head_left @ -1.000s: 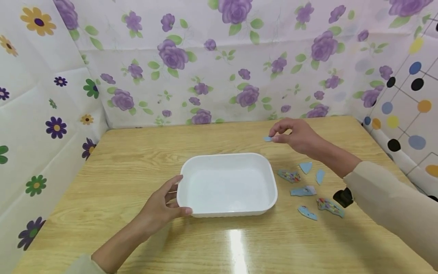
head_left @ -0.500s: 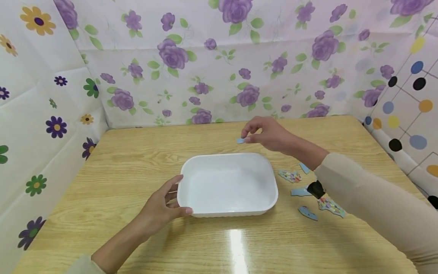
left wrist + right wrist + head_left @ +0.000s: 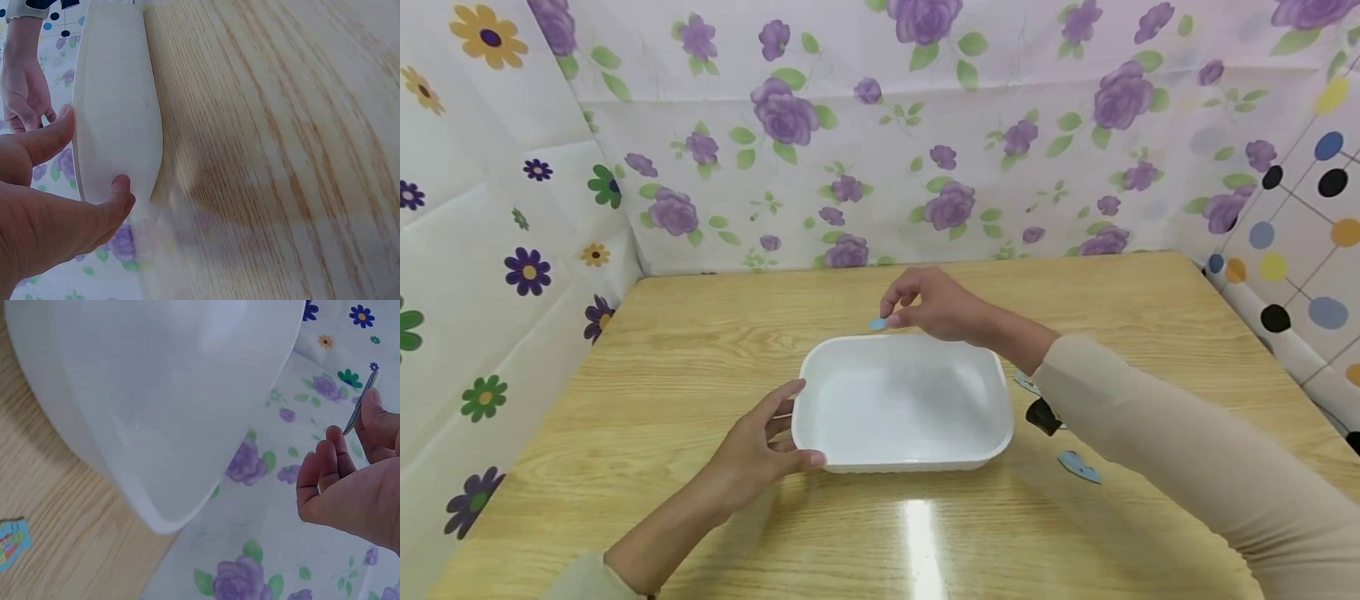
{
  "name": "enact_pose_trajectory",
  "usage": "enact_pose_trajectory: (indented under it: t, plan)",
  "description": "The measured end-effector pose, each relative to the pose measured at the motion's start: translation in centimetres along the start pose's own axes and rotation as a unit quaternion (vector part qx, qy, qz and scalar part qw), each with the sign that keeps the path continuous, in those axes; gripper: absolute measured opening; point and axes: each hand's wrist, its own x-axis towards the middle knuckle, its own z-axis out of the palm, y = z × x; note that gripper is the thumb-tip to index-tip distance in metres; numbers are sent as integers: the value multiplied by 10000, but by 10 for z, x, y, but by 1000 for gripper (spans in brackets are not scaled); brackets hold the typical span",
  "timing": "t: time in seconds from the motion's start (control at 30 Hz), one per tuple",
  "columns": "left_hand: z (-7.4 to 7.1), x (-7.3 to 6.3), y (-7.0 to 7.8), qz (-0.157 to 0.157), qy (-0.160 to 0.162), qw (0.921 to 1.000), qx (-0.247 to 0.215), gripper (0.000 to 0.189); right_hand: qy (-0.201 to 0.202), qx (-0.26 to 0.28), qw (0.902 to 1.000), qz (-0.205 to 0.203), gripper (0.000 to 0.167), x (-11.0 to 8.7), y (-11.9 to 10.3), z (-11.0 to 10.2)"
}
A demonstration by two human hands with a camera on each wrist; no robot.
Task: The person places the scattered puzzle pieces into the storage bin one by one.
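An oblong white plastic tray (image 3: 887, 408) sits on the wooden table with nothing lying in it. My left hand (image 3: 752, 454) holds its left end, the thumb at the near corner and the fingers along the side; the left wrist view shows the tray's outer wall (image 3: 115, 94) between thumb and fingers. Over the tray's far rim, my right hand (image 3: 936, 304) pinches a small flat light-blue piece (image 3: 877, 323) by its edge. Seen edge-on in the right wrist view, the piece (image 3: 361, 403) looks thin, with a grey edge.
Right of the tray lie flat, irregular light-blue pieces, such as one near the front (image 3: 1078, 467) and one (image 3: 1026, 382) partly behind the right sleeve (image 3: 1150, 433). That sleeve hides others. Flower-printed sheets (image 3: 820, 167) stand behind and left of the table; a dotted one stands right.
My right hand has carried the light-blue piece leftward, from the table's back right to over the tray's far rim. The left hand keeps its hold on the tray.
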Motion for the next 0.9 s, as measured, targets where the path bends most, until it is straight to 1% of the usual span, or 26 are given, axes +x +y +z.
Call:
enact_pose_trajectory:
  t: [0.17, 0.37, 0.43, 0.73, 0.9]
  plan:
    - [-1, 0, 2, 0, 3, 10000, -20, 96, -200, -2, 9997, 115, 4, 3, -3, 11]
    - [-1, 0, 1, -6, -51, 10000, -85, 96, -483, -33, 9988, 70, 4, 5, -5, 21]
    - [0, 0, 1, -38, -26, 9999, -100, 97, -550, -62, 9985, 55, 4, 8, -4, 24]
    - [0, 0, 1, -54, 32, 9999, -89, 96, -794, -465, 9957, -54, 7, 23, -6, 46]
    - [0, 0, 1, 29, -35, 9998, -194, 96, -812, -704, 9942, -12, 8, 25, -9, 57]
